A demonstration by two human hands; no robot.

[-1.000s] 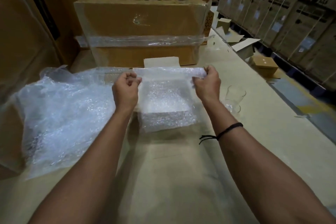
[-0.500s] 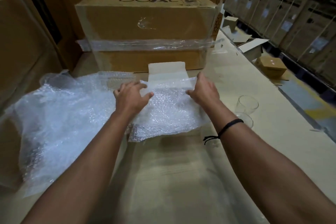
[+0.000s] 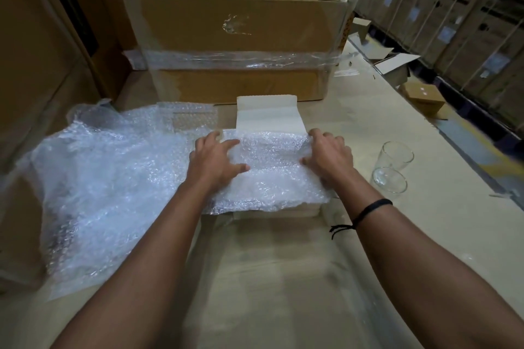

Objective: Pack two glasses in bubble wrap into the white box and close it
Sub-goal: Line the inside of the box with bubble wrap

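Over white box (image 3: 268, 115): bubble wrap sheet (image 3: 272, 178) | left hand (image 3: 217, 163), right hand (image 3: 331, 157) apart, spread, pressing it down | two glasses (image 3: 397, 153) right of box

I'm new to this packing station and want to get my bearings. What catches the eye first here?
Dead centre, the left hand and right hand press a bubble wrap sheet down over the white box, whose flap stands up behind. Two empty glasses wait on the table to the right, unwrapped, and a big heap of bubble wrap sprawls to the left.
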